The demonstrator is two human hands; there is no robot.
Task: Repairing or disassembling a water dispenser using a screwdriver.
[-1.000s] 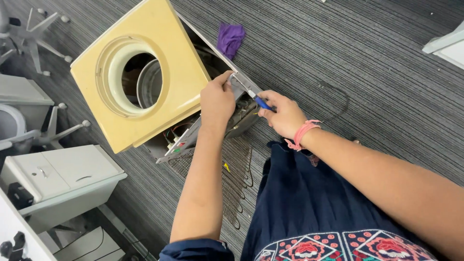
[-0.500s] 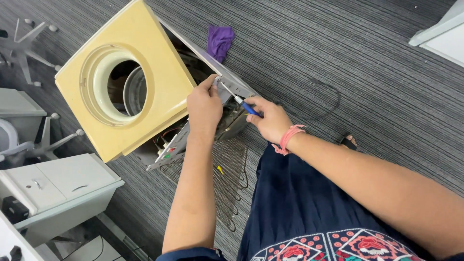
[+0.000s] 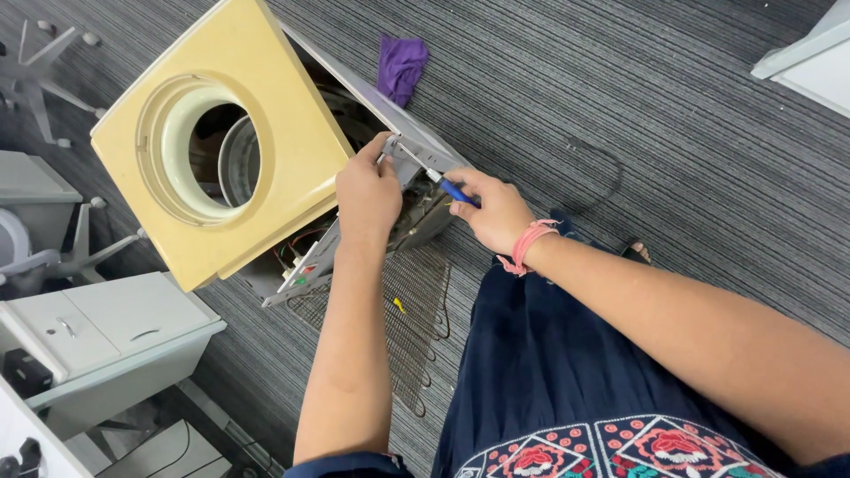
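A yellowed washing machine (image 3: 266, 150) with a round door opening lies tilted on the striped carpet, its metal frame and wiring exposed at the lower side. My left hand (image 3: 367, 195) rests on the frame's edge beside a small metal part. My right hand (image 3: 496, 212), with a pink band at the wrist, grips a blue-handled screwdriver (image 3: 443, 181) whose shaft points up-left to that part by my left fingers.
A purple cloth (image 3: 400, 66) lies behind the machine. A wire rack (image 3: 416, 319) lies on the carpet below the hands. White cabinets (image 3: 106, 327) stand at the left, chair bases (image 3: 44, 88) at the far left, a black cable (image 3: 602, 168) at the right.
The view has shifted slightly. Both hands stay at the machine's frame, and the screwdriver tip has come closer to my left fingers.
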